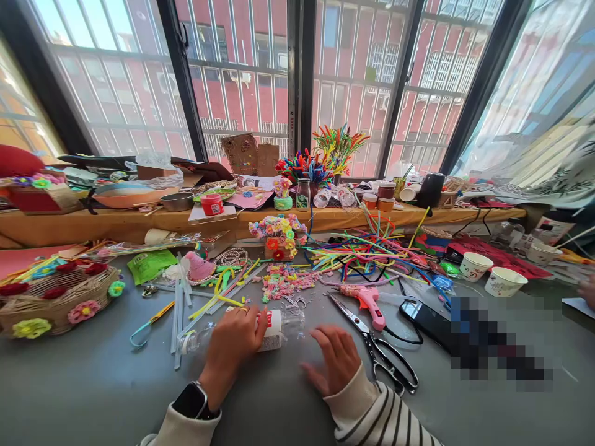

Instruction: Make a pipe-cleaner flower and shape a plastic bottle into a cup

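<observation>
A clear plastic bottle (273, 331) with a red and white label lies on its side on the grey table, its white cap (187, 342) toward the left. My left hand (237, 337) is wrapped over the bottle's middle and covers part of it. Just right of the bottle's base, my right hand (335, 359) has its fingers apart, with nothing in it. Large black-handled scissors (372, 341) lie beside that hand, blades toward the back. A pink glue gun (365, 302) rests behind them, and small scissors (294, 303) lie behind the bottle.
Clear glue sticks (178, 316) lie on the left, near a woven basket (56, 303) with flowers. Tangled pipe cleaners (357, 251) spread across the back. A phone (432, 325) and paper cups (506, 282) are on the right. Another person's hand (588, 291) shows at the right edge.
</observation>
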`<state>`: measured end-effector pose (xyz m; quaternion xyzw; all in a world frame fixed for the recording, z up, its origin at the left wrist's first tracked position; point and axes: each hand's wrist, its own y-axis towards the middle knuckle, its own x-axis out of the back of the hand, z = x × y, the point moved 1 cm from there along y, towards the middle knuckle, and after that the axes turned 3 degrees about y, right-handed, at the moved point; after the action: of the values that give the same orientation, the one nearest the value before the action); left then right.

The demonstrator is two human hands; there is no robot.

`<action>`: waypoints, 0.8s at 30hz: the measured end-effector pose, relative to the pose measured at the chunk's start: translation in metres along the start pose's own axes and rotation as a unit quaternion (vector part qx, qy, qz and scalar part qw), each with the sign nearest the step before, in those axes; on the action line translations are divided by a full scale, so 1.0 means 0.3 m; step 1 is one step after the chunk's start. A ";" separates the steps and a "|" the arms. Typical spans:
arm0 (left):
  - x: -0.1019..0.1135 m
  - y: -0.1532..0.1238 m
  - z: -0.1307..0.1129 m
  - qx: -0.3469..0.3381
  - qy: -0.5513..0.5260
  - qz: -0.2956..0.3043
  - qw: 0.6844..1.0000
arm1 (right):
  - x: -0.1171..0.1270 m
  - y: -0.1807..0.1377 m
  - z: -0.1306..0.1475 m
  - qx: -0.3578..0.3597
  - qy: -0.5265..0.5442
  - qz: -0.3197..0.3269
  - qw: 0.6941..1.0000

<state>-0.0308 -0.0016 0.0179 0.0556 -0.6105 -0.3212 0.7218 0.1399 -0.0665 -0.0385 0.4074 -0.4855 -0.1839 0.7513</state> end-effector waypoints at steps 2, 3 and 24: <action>0.000 -0.011 -0.008 -0.013 -0.015 -0.002 1.000 | -0.025 0.025 0.022 0.009 -0.002 -0.002 1.000; 0.000 -0.015 -0.011 -0.017 -0.019 -0.004 1.000 | -0.045 0.035 0.033 0.016 -0.001 0.000 1.000; 0.006 -0.019 -0.025 0.012 0.000 -0.006 1.000 | -0.130 0.077 0.064 -0.038 -0.006 -0.005 0.999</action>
<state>-0.0260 -0.0094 0.0150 0.0680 -0.6143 -0.3181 0.7189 0.1022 -0.0348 -0.0392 0.3801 -0.4808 -0.2088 0.7620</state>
